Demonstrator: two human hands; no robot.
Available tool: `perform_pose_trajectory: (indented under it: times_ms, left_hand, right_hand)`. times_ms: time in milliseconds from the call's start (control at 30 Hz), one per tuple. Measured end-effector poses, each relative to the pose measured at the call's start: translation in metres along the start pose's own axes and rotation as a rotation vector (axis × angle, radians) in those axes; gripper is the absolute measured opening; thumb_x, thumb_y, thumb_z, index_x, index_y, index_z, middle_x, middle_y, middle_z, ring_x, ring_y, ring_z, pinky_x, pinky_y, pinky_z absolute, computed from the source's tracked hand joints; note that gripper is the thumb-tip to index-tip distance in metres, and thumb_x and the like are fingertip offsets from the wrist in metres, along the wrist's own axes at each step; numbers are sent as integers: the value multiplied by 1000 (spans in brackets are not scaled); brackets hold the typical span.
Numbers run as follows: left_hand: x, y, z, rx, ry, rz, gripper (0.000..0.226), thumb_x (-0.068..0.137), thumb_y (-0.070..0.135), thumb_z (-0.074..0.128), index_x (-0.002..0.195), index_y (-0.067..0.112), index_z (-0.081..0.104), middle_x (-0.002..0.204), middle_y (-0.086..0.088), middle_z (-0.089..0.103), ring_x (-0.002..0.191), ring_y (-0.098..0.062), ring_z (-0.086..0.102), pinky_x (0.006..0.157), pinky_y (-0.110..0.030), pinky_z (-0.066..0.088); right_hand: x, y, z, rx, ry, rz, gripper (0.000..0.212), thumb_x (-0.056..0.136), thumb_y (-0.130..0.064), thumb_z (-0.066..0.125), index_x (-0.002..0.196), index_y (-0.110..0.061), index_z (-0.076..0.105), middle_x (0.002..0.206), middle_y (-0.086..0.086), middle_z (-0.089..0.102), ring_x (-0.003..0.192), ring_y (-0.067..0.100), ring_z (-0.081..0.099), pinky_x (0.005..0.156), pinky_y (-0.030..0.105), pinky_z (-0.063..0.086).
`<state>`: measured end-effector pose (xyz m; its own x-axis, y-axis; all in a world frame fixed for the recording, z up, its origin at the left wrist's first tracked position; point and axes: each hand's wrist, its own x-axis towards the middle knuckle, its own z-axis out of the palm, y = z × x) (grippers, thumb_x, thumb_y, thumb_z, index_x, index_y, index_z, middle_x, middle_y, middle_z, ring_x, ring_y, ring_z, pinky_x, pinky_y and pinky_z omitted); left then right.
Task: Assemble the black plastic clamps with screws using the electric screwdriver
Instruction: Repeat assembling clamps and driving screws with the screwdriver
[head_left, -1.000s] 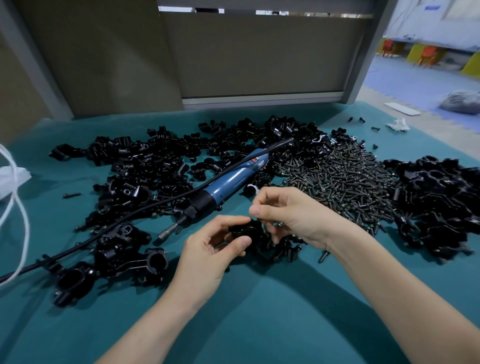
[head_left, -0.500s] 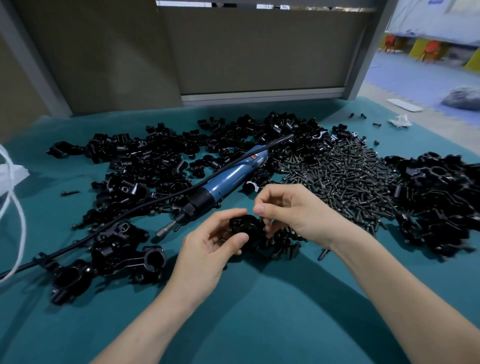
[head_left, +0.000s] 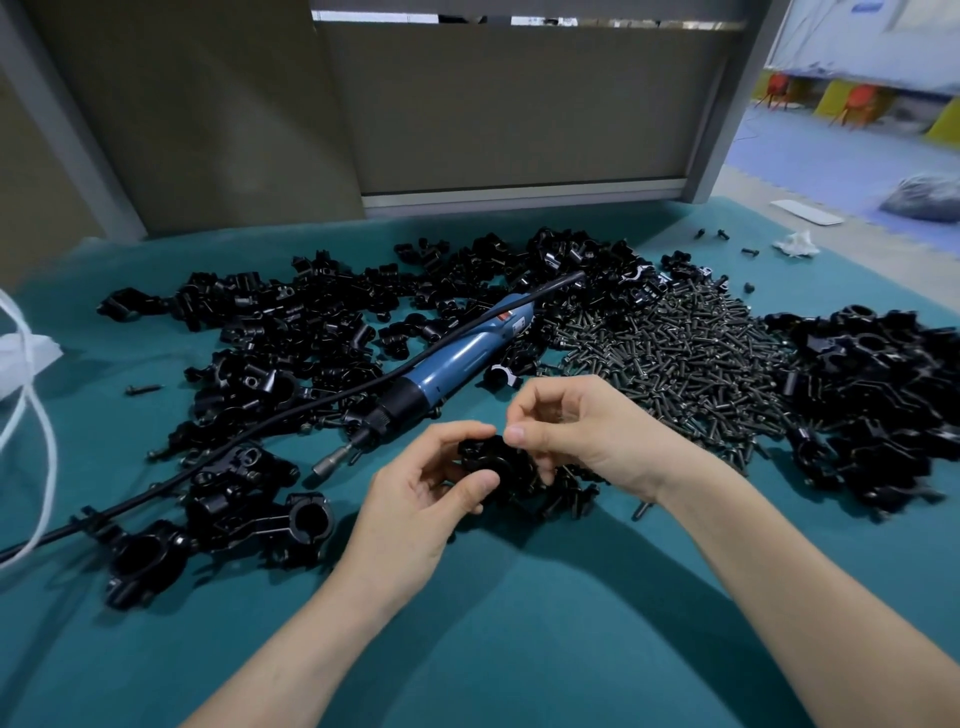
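Above the near tabletop (head_left: 519, 634), the left hand (head_left: 415, 499) is gripping a clamp (head_left: 493, 460) in curled fingers and the right hand (head_left: 587, 431) is pinching at its top, while the screwdriver (head_left: 457, 358) is lying unheld beside heaps of screws (head_left: 675, 364) and parts (head_left: 291, 332), suggesting most assembly is remaining.

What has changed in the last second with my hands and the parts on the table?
The right hand has lowered its pinched fingertips slightly, down to the top of the black clamp; whether they pinch a screw is not visible. The left hand keeps gripping that clamp in about the same spot. The electric screwdriver, the screw pile and the clamp heaps lie unmoved.
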<state>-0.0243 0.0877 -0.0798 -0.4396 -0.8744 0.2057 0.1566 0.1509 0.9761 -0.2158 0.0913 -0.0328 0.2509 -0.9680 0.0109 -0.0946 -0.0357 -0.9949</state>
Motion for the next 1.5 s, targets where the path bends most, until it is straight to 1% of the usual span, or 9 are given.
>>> perform_pose_trajectory:
  times_ms: [367,567,667,800,933,1100,1267,1367,1500]
  left_hand:
    - [1,-2,0,34,-11,2,28,79,20,70,103,35,69,95,9,70,80,-6,60,69,-19,50]
    - [2,-4,1,76,-24,11,29,80,24,70,105,39,68,99,8,70,84,-6,61,72,-18,49]
    - [2,-5,-1,99,-17,21,28,80,31,72,106,40,67,104,7,71,91,-9,64,76,-20,50]
    - [2,-7,0,214,-8,45,27,83,34,66,107,46,63,107,12,69,97,-9,63,78,-25,51]
    - [-1,-5,2,312,29,97,28,90,32,56,111,50,60,108,19,67,101,-7,64,75,-18,52]
    - [-5,-4,5,494,81,180,22,87,42,58,108,47,60,104,17,66,96,-10,64,81,-35,56]
    - [-4,-2,4,211,76,46,16,94,29,57,103,39,65,101,10,69,98,-18,68,83,-44,58]
    - [-1,1,2,43,148,-48,22,98,18,54,98,35,68,98,3,69,99,-24,68,77,-39,60]
    - [1,1,1,-5,176,-90,20,95,22,55,101,35,70,103,-6,66,95,-19,70,72,-32,60]
  right_hand:
    - [0,-2,-1,-162,65,-69,11,82,-5,70,76,-6,61,63,1,60,56,19,57,55,29,54]
    - [-5,-3,-3,-32,40,76,15,81,-12,69,76,-4,56,56,-1,53,48,11,50,47,25,51]
    - [-6,-4,-3,105,-13,262,29,78,-27,68,89,-3,56,68,6,52,52,16,55,53,31,56]
    - [-9,-5,-3,222,-51,389,33,78,-29,68,94,-2,59,83,14,59,62,23,65,60,34,58]
    - [-5,-2,7,327,13,385,9,89,-13,62,87,-4,60,85,16,61,69,27,67,63,33,60]
    - [-3,6,27,233,138,289,15,95,4,50,87,-8,53,84,16,52,70,21,52,55,23,54]
    - [-3,3,30,223,198,234,12,92,-1,58,80,-5,61,73,11,55,61,13,53,53,20,52]
    - [-5,2,32,290,171,205,11,87,5,61,81,-2,67,74,7,64,63,10,62,63,19,54]
    - [-6,3,29,222,202,187,17,83,13,62,81,-2,69,75,8,69,66,11,67,68,17,54]
